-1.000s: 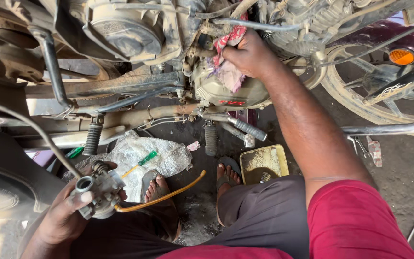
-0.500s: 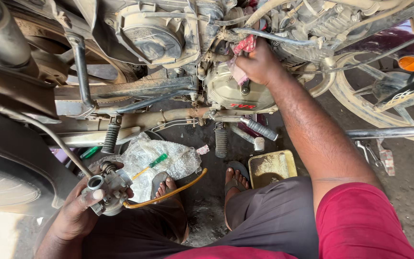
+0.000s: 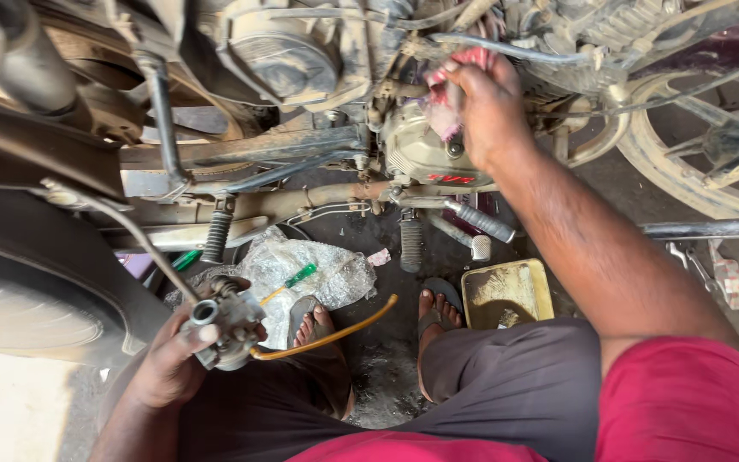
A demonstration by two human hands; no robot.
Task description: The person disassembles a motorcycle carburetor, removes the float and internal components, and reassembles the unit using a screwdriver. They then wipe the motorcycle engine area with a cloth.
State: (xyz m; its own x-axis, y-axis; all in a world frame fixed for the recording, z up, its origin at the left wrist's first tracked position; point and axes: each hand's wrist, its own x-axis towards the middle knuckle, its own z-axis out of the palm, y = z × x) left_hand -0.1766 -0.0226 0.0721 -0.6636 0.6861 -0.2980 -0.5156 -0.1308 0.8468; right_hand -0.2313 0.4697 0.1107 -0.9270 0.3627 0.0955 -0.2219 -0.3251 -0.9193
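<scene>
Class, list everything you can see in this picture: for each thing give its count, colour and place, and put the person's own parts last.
Motorcycle engine: one, grimy grey, top centre.
Rag: one, pink-red, pressed on the engine under the right hand.
Carburettor: one, grey metal, lower left, in the left hand.
Hose: one, yellow-orange, running right from the carburettor.
Plastic bag: one, clear, crumpled on the ground.
Tray: one, yellow, dirty, on the ground by a foot.
Footpegs: several, black ribbed, under the engine.
Wheel: one, spoked, right.
Sandals: two, grey, on the feet.
Left hand: closed on the carburettor.
Right hand: on the rag.
</scene>
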